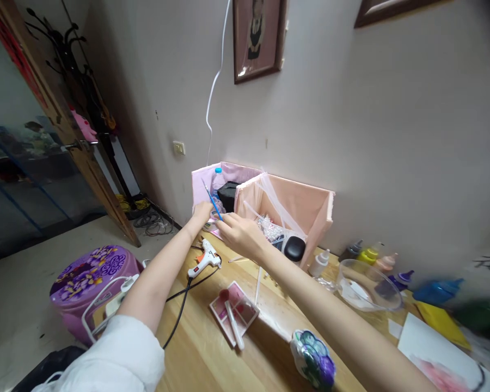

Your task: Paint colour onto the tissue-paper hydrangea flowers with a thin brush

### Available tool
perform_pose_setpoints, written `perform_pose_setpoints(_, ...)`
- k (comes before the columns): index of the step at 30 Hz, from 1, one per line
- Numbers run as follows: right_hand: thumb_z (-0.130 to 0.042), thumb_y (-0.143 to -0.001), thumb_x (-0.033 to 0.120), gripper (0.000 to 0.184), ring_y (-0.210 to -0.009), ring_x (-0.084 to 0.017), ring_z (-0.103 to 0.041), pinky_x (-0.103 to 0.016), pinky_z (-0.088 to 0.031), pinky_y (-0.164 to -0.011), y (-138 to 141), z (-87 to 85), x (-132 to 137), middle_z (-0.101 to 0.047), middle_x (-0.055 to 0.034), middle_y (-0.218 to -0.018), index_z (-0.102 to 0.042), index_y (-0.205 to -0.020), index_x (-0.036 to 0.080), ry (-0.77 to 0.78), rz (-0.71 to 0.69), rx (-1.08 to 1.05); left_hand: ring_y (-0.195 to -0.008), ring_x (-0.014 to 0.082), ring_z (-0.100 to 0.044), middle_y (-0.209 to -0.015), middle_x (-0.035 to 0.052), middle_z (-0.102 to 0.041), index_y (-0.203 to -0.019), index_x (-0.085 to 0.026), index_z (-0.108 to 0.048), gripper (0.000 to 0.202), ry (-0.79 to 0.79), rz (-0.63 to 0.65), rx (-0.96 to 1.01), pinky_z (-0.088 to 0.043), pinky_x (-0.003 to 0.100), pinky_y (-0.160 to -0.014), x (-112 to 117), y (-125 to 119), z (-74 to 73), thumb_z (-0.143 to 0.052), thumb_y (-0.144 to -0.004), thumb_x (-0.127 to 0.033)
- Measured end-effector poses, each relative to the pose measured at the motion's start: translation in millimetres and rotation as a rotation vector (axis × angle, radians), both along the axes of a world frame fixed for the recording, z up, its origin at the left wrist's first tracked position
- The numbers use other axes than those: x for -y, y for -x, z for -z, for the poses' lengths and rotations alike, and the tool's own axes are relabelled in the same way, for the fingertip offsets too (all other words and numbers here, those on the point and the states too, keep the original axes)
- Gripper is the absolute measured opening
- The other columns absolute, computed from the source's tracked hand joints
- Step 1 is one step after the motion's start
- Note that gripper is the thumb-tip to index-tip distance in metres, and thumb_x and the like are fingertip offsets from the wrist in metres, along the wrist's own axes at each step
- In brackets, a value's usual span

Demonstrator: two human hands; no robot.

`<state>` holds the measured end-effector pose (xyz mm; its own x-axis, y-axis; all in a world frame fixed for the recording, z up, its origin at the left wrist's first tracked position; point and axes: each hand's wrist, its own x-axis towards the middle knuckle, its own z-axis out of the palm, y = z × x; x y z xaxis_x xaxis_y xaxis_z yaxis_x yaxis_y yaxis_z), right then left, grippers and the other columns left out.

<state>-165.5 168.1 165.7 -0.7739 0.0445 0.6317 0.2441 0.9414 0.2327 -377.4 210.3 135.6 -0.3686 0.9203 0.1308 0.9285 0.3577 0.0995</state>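
Both my arms reach to the far end of a wooden table (204,354). My left hand (202,212) is closed at the front edge of a pale purple fabric box (200,182), with a thin blue brush (213,202) standing up beside its fingers. My right hand (239,233) is closed too, its fingertips at the lower end of the brush, in front of a pink fabric box (306,209). Which hand grips the brush is unclear. A water bottle (216,178) and a black object stand in the purple box.
A white glue gun (204,258) with a black cord lies below my hands. On the table also lie a pink paint case (234,311), a painted palette (313,359), a clear bowl (367,284) and several small bottles (369,254). A purple stool (85,277) stands left.
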Motion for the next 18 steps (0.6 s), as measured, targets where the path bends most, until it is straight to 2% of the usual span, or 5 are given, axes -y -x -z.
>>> perform_pose_setpoints(4,-0.037,-0.096,0.012,0.026,-0.080,-0.017,-0.063,-0.028,-0.050,-0.064,-59.8,-22.3,18.5,-0.071,-0.0093,-0.088,-0.063,-0.096,0.014,-0.074,-0.114,-0.083,-0.105,0.0221,-0.061,-0.120,0.0094,-0.059,-0.119,-0.014,-0.057,0.030,-0.015,-0.116,-0.002,-0.054,0.043,-0.089,18.0,-13.3,-12.1,-0.058,-0.095,-0.033)
perform_pose_setpoints(7,-0.035,-0.096,0.011,0.029,-0.091,-0.018,-0.066,-0.032,-0.056,-0.073,-115.1,-34.8,32.2,-0.072,-0.0108,-0.100,-0.059,-0.112,0.014,0.049,-0.134,-0.076,-0.115,0.0251,-0.057,-0.125,0.0117,-0.058,-0.119,-0.013,-0.058,0.026,-0.081,-0.162,0.003,-0.050,0.046,-0.096,41.5,-30.1,-29.6,-0.054,-0.097,-0.026)
perform_pose_setpoints(11,-0.031,-0.097,0.009,0.040,-0.093,-0.017,-0.067,-0.030,-0.057,-0.071,-188.7,-31.4,58.3,-0.072,-0.0106,-0.104,-0.048,-0.132,0.017,0.167,-0.084,0.016,-0.113,0.0298,-0.060,-0.115,0.0150,-0.066,-0.109,-0.015,-0.067,0.026,-0.082,-0.069,0.111,-0.049,0.040,-0.092,83.6,-78.6,-45.8,-0.048,-0.093,-0.012)
perform_pose_setpoints(14,-0.030,-0.097,0.009,0.047,-0.086,-0.016,-0.067,-0.028,-0.057,-0.067,-242.8,-19.0,90.3,-0.072,-0.0082,-0.102,-0.041,-0.141,0.021,0.261,0.040,0.122,-0.109,0.0287,-0.062,-0.111,0.0112,-0.070,-0.101,-0.018,-0.070,0.024,-0.062,0.108,0.231,-0.047,0.038,-0.092,120.5,-130.3,-41.7,-0.049,-0.090,-0.012)
perform_pose_setpoints(18,-0.036,-0.099,0.017,0.049,-0.082,-0.018,-0.067,-0.029,-0.056,-0.065,-308.0,7.5,142.2,-0.071,-0.0074,-0.098,-0.034,-0.147,0.028,0.401,0.240,0.043,-0.095,0.0241,-0.066,-0.096,0.0088,-0.073,-0.092,-0.017,-0.071,0.021,-0.006,0.374,0.452,-0.048,0.031,-0.084,165.2,-206.5,-11.8,-0.051,-0.091,-0.019)
